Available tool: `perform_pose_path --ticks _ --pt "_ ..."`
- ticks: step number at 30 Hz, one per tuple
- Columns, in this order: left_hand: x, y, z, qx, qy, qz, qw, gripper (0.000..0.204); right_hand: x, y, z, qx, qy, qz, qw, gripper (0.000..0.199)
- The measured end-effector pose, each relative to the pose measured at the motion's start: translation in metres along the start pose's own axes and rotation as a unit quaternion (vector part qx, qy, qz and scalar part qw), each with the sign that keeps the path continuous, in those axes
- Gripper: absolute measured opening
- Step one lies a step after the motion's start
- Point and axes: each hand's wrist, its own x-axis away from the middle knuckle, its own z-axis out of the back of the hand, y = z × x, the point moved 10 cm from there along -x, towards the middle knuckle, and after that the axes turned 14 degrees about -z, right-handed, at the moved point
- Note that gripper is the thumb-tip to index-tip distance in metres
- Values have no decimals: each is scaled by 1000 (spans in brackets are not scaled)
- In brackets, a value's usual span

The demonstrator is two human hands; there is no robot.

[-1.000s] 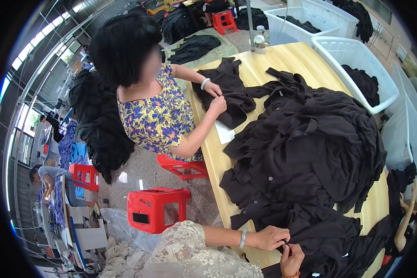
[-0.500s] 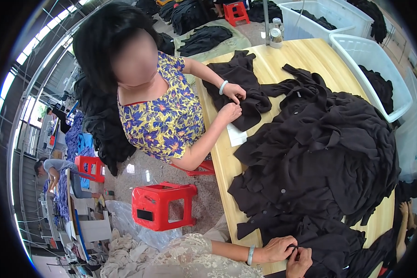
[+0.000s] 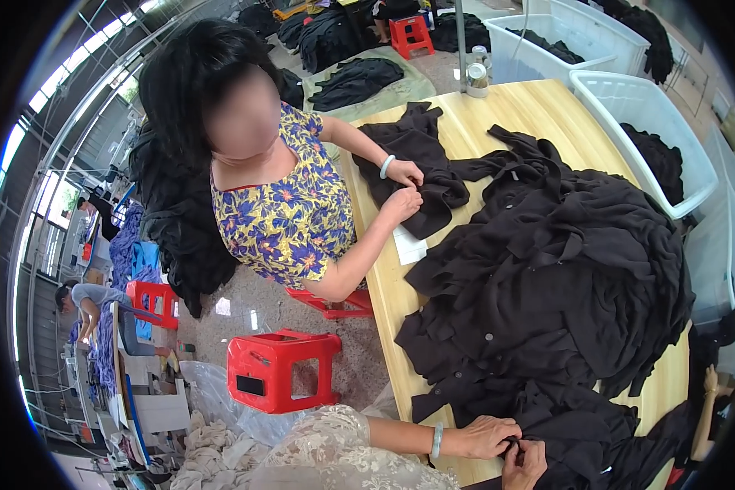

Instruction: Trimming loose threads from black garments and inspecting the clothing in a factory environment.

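- And the pale wooden table (image 3: 539, 110) is carrying the main load, its bare grain showing at the far end!
- Across the middle, a big heap of black garments (image 3: 547, 278) is sprawling, fold over fold.
- At the near end, a rumpled black garment (image 3: 580, 429) is lying up against it.
- Along the left edge, another black piece (image 3: 404, 147) is resting, with white paper (image 3: 411, 249) lying just beside it.
- Jars (image 3: 477, 79) are standing right at the far edge.
- Below, the speckled floor (image 3: 358, 376) is bearing a red stool (image 3: 325, 351), clear plastic (image 3: 212, 388) and a greenish mat (image 3: 420, 80).
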Motion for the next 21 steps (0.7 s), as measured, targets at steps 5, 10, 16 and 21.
perform_pose_path --ticks 5,10,16,21 --pt "-3 -3 -14 21 -45 46 998 16 16 13 2 3 -3 -13 1000 11" --pt "-1 -4 -11 25 -32 34 999 17 28 12 14 -24 -6 17 1000 9" --pt "8 2 -1 -63 -8 5 998 18 33 22 26 31 6 -1 999 8" --pt "16 3 0 -84 -31 0 996 17 38 38 17 59 -18 -4 998 6"
